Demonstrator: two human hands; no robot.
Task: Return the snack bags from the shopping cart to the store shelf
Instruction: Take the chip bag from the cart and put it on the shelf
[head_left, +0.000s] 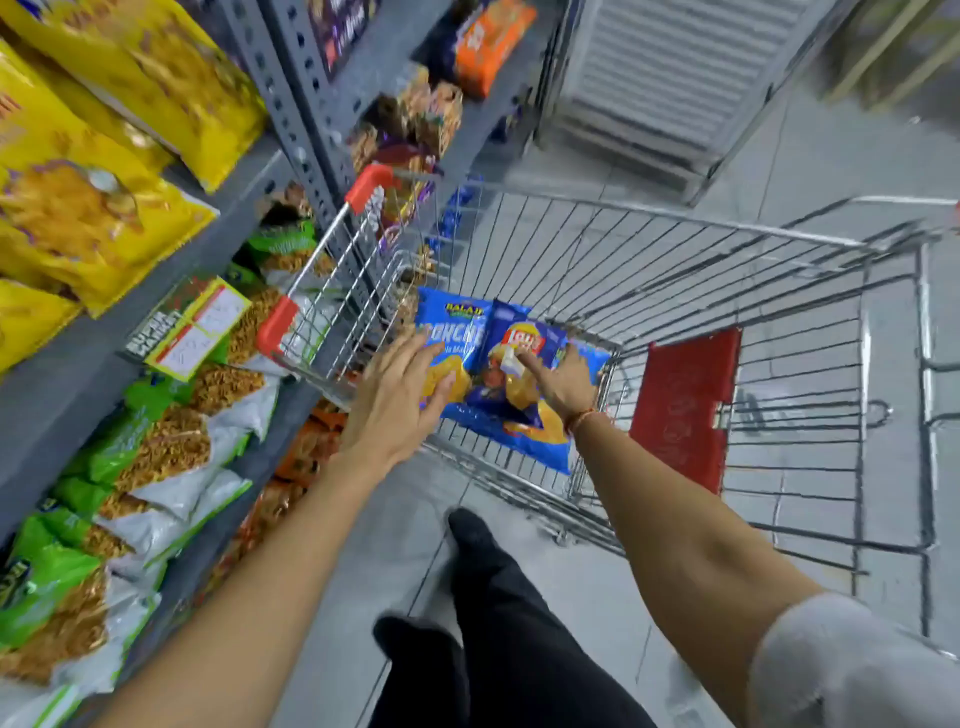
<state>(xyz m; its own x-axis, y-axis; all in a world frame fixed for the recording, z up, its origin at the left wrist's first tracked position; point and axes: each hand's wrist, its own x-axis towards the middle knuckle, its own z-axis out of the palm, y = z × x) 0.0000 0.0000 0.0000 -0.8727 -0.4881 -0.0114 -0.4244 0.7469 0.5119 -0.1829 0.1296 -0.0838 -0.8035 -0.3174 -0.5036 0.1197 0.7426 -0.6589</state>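
Both hands were spread open on the blue snack bags (511, 384) in the shopping cart (727, 291), the left hand (402, 389) flat on the bag at 9 o'clock and the right hand (563, 382) on the one at 3 o'clock, neither closed into a grasp. The bags lay in the near corner of the basket, so the return seemed barely begun, with lifting and shelving both left. The store shelf (171, 260), at the cart's 9 o'clock, was packed with yellow and green packets, and the cart's wire side with its red bumpers (278, 325) stood between
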